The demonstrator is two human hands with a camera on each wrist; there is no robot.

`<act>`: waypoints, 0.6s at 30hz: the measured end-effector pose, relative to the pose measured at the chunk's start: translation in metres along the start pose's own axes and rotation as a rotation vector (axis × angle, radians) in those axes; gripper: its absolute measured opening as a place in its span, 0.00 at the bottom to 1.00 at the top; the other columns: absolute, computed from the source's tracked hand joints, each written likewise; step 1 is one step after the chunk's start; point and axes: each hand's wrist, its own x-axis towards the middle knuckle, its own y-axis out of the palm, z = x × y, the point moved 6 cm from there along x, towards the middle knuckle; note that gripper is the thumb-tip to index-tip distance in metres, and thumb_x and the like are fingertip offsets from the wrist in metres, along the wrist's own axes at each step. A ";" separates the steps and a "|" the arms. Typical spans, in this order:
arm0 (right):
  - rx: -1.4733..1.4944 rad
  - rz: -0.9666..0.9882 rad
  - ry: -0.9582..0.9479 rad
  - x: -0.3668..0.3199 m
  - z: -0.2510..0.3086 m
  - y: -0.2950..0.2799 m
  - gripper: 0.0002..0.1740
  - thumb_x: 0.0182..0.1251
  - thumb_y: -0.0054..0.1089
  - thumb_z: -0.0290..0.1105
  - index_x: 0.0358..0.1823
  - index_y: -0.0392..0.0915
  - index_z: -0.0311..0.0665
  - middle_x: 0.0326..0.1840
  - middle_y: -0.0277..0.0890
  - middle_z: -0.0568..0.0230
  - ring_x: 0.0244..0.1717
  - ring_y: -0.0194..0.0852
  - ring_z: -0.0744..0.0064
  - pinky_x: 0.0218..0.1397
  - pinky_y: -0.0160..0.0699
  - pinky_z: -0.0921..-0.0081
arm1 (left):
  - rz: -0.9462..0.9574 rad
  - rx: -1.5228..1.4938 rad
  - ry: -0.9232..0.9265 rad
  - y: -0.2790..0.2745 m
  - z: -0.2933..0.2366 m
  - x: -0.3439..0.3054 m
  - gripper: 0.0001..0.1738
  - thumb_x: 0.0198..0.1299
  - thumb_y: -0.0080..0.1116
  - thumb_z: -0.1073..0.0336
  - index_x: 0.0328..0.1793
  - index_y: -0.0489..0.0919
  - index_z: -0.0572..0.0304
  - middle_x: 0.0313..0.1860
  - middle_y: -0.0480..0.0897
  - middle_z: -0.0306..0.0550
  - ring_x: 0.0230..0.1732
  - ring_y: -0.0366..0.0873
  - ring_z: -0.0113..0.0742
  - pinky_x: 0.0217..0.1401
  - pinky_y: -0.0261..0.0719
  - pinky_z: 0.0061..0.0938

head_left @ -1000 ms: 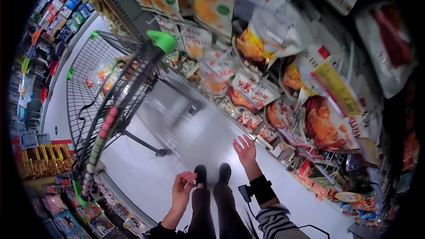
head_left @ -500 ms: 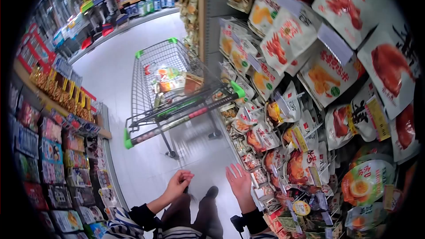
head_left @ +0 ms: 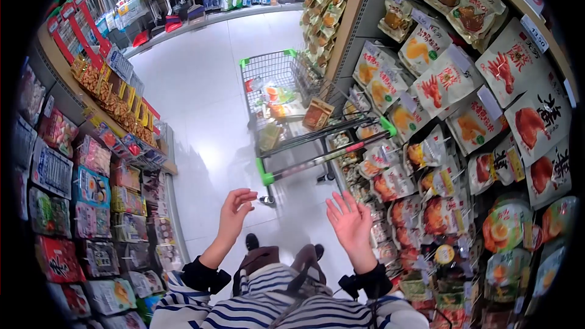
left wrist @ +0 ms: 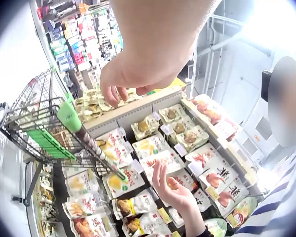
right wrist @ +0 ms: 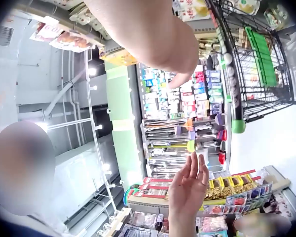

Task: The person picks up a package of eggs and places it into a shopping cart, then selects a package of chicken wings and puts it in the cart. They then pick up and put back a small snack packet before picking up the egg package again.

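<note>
In the head view my left hand is raised over the floor with loosely bent fingers and nothing in it. My right hand is lifted beside it, fingers spread, palm bare. Just beyond both hands stands a wire shopping cart with green corners, its handle slanting towards the right-hand shelf. Inside the cart lie several packaged foods, among them a brown packet. Neither hand touches the handle. In the left wrist view the left hand hangs relaxed, and the right wrist view shows the right hand holding nothing.
Hanging bags of packaged meat fill the rack on the right, close to the right hand. On the left, a shelf carries snack packets and nut packs. Pale floor runs between them, with brooms and household goods at the far end.
The head view has turned and levelled, so the cart now appears further right and upright. Both hands remain raised without holding anything, and the left fingers look slightly more extended.
</note>
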 end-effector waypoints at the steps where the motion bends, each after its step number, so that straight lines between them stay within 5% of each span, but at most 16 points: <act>1: 0.003 0.008 0.021 0.005 -0.017 0.015 0.24 0.58 0.41 0.40 0.54 0.61 0.35 0.58 0.58 0.51 0.60 0.55 0.51 0.59 0.59 0.62 | -0.026 0.021 0.004 -0.022 -0.012 -0.002 0.15 0.55 0.46 0.75 0.51 0.65 0.62 0.47 0.73 0.47 0.49 0.70 0.32 0.46 0.71 0.24; 9: 0.085 0.013 0.172 0.053 -0.140 0.081 0.24 0.57 0.40 0.37 0.54 0.60 0.34 0.59 0.57 0.49 0.59 0.56 0.50 0.59 0.59 0.62 | -0.183 0.005 -0.043 -0.167 -0.027 -0.012 0.17 0.58 0.46 0.67 0.53 0.64 0.61 0.50 0.72 0.47 0.52 0.69 0.33 0.49 0.69 0.25; 18: -0.023 0.020 0.166 0.104 -0.172 0.119 0.25 0.57 0.35 0.37 0.54 0.58 0.30 0.58 0.58 0.46 0.57 0.58 0.48 0.60 0.58 0.61 | -0.263 -0.015 0.009 -0.224 -0.054 0.019 0.16 0.59 0.45 0.67 0.53 0.63 0.63 0.50 0.71 0.50 0.52 0.68 0.35 0.49 0.69 0.26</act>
